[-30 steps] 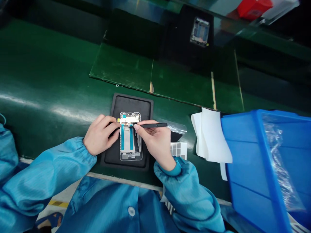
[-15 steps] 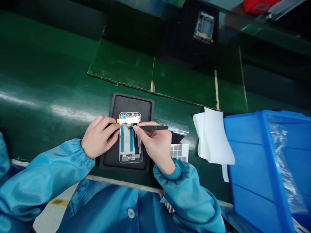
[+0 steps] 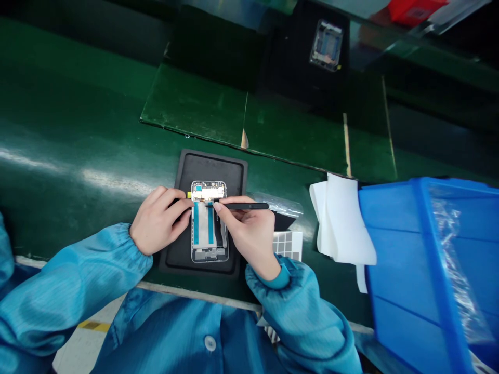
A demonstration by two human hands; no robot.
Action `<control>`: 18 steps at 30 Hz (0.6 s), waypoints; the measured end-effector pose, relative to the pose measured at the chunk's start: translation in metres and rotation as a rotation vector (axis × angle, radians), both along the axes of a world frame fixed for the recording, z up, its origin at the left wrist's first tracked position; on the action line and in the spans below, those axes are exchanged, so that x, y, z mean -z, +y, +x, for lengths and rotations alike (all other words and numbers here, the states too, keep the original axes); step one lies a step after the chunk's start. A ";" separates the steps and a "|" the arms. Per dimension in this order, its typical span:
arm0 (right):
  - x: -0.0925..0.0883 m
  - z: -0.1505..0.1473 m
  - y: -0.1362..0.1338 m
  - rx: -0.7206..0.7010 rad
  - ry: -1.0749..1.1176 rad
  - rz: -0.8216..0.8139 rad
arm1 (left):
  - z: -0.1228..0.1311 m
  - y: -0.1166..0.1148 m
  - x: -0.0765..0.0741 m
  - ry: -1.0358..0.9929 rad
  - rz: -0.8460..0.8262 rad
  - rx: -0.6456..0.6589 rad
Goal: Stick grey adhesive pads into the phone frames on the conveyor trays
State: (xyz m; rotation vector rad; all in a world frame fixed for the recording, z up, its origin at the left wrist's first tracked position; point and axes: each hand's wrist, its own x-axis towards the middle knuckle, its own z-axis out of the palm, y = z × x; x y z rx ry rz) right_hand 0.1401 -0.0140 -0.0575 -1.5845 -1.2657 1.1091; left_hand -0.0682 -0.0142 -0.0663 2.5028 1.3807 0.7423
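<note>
An opened phone (image 3: 203,223) lies face down on a black tray (image 3: 208,165), its circuit board at the top end and two blue strips running along the middle. My left hand (image 3: 160,218) is at the phone's left side, fingers bent and closed against its upper edge. Between thumb and fingers of my right hand (image 3: 253,228) are black tweezers (image 3: 251,206), held nearly level. Their thin tip points left over the phone, just under the circuit board; whether it touches is too small to tell. A yellow tab (image 3: 189,195) sticks out by the board.
On the right are a blue bin (image 3: 401,249) with clear plastic inside and white sheets (image 3: 345,223) beside it. A grid-marked sheet (image 3: 288,244) lies by my right wrist. Another opened phone (image 3: 327,45) rests farther back, with a red container (image 3: 415,10) at the top right.
Hardly anything differs. Both hands keep their places at the phone, and the tweezers' tip stays over the same area below the circuit board.
</note>
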 end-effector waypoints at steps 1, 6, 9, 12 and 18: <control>0.000 0.000 0.000 0.000 -0.003 0.001 | 0.000 0.000 0.000 -0.001 0.004 0.001; 0.001 0.000 0.000 0.005 -0.014 0.006 | 0.001 0.000 -0.001 -0.008 0.016 0.000; 0.001 -0.001 0.000 0.005 -0.022 0.001 | 0.000 0.000 0.000 -0.006 0.009 0.001; 0.002 0.000 0.000 -0.002 -0.033 0.008 | 0.000 0.000 0.001 -0.001 -0.001 0.003; 0.002 0.000 -0.001 -0.012 -0.047 0.018 | -0.002 0.000 -0.002 0.057 0.008 0.029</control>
